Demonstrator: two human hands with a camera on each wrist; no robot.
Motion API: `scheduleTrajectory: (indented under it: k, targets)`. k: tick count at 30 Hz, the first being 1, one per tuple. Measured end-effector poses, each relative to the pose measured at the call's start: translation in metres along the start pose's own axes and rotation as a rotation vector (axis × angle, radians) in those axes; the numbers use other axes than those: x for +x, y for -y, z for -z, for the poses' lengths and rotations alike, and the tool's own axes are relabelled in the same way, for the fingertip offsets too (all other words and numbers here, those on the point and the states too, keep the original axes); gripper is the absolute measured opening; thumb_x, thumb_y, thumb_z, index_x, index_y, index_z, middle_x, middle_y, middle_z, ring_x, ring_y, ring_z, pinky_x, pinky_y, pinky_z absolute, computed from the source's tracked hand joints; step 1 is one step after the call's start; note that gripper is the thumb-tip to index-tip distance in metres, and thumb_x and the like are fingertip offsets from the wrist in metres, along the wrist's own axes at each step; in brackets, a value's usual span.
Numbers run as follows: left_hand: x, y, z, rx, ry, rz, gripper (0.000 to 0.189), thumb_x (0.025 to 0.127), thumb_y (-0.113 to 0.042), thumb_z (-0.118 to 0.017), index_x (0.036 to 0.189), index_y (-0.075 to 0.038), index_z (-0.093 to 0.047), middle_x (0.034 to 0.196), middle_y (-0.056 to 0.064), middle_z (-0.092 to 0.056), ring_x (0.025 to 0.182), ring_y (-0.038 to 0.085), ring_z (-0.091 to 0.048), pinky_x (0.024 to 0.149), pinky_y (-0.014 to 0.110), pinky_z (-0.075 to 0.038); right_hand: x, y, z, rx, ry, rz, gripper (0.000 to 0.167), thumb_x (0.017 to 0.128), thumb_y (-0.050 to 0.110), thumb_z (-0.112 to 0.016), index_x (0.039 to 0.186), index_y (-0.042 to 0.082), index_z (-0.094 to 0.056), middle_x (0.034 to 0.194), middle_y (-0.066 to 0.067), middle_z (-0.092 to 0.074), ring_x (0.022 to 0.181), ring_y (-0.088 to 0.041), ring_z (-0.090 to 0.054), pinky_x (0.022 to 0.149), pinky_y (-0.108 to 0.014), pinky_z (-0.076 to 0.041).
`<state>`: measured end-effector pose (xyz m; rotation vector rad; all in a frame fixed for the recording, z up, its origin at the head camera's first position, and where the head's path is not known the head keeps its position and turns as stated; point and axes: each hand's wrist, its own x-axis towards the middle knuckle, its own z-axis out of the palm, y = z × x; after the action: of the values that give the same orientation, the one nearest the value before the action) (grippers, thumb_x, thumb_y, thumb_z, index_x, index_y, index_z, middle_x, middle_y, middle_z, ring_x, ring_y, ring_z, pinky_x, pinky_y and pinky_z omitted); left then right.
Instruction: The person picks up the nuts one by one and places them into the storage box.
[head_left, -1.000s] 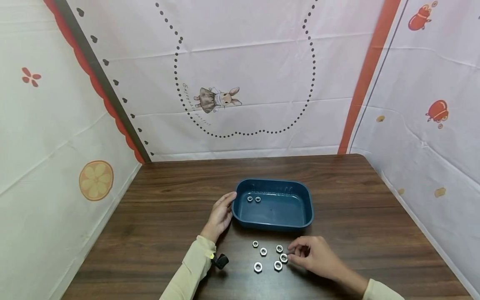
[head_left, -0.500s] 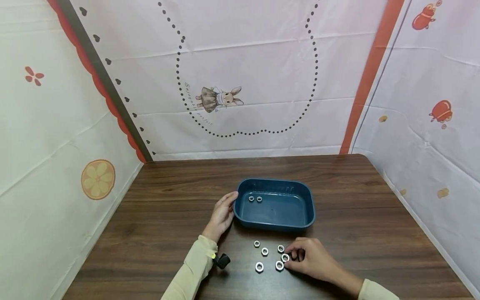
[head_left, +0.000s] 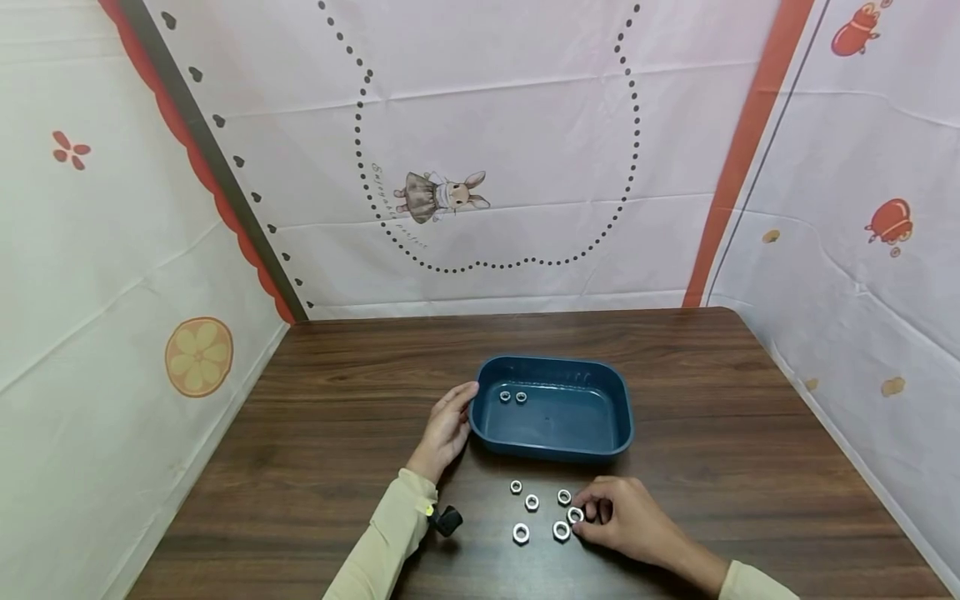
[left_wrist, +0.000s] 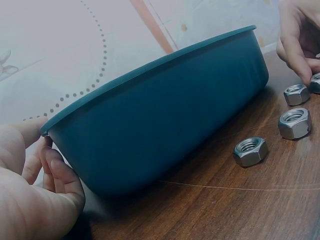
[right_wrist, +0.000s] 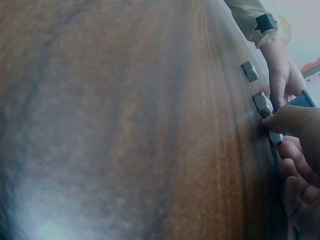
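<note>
A dark blue plastic tray (head_left: 551, 421) stands on the table with two small hex nuts (head_left: 513, 397) inside, toward its left end. My left hand (head_left: 444, 429) grips the tray's left rim, its thumb side at the edge and other fingers curled below, as the left wrist view shows. In front of the tray several steel hex nuts (head_left: 521, 533) lie loose in differing sizes. My right hand (head_left: 630, 517) pinches one hex nut (head_left: 575, 516) between thumb and fingertips, at table level. Right beside it sit a large nut (head_left: 561, 531) and a smaller nut (head_left: 564, 497).
The brown wood-grain table (head_left: 360, 375) ends at printed white cloth walls (head_left: 525, 167) at the back and sides. A small black device (head_left: 447, 522) is strapped at the left wrist, just above the table.
My right hand has come in leftward to one nut and closed thumb and fingertips on it. The left hand stays at the tray; the head view has shifted slightly.
</note>
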<state>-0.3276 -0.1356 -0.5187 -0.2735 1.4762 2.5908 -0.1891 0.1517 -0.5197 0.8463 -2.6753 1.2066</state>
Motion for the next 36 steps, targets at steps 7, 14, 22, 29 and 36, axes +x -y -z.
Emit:
scheduleTrajectory:
  k: [7,14,22,29,36]
  targets:
    - [0.0,0.001,0.001,0.003,0.009,0.004,0.004,0.1,-0.014,-0.068,0.103,-0.013,-0.07,0.097,-0.001,-0.066,0.083,0.009,-0.06,0.072,0.019,-0.051,-0.002,0.002,0.003,0.019,-0.008,-0.001,0.018,0.077,0.018,-0.089,0.087,0.021,-0.075,0.073,0.017,-0.056,0.062,0.007,-0.049,0.052,-0.018,-0.045]
    - [0.001,-0.001,0.001,0.01,0.006,0.007,0.004,0.1,-0.014,-0.068,0.103,-0.013,-0.07,0.097,0.0,-0.066,0.082,0.009,-0.059,0.072,0.019,-0.051,0.0,0.008,0.017,0.054,-0.005,0.033,0.018,0.08,0.018,-0.088,0.089,0.025,-0.074,0.074,0.017,-0.057,0.062,0.005,-0.051,0.052,-0.019,-0.046]
    - [0.001,0.0,0.001,-0.004,0.0,0.015,0.003,0.1,-0.014,-0.068,0.102,-0.013,-0.071,0.097,0.0,-0.066,0.083,0.009,-0.06,0.072,0.02,-0.051,0.018,0.011,0.049,0.064,-0.005,0.21,0.022,0.082,0.013,-0.087,0.096,0.024,-0.074,0.076,0.013,-0.058,0.063,0.001,-0.051,0.053,-0.017,-0.046]
    - [0.001,0.0,0.002,-0.003,0.005,0.005,0.003,0.1,-0.013,-0.067,0.101,-0.013,-0.07,0.096,-0.001,-0.066,0.083,0.009,-0.06,0.072,0.019,-0.051,0.049,0.013,0.075,0.073,0.035,0.285,0.021,0.084,0.011,-0.085,0.098,0.022,-0.074,0.078,0.01,-0.059,0.061,-0.001,-0.052,0.051,-0.017,-0.045]
    - [0.001,0.0,0.001,0.0,-0.005,0.012,0.005,0.1,-0.013,-0.067,0.104,-0.013,-0.07,0.096,-0.003,-0.067,0.082,0.008,-0.06,0.072,0.02,-0.052,0.079,0.009,0.096,0.043,0.076,0.245,0.017,0.086,0.016,-0.084,0.098,0.024,-0.075,0.076,0.01,-0.057,0.061,-0.001,-0.051,0.051,-0.02,-0.045]
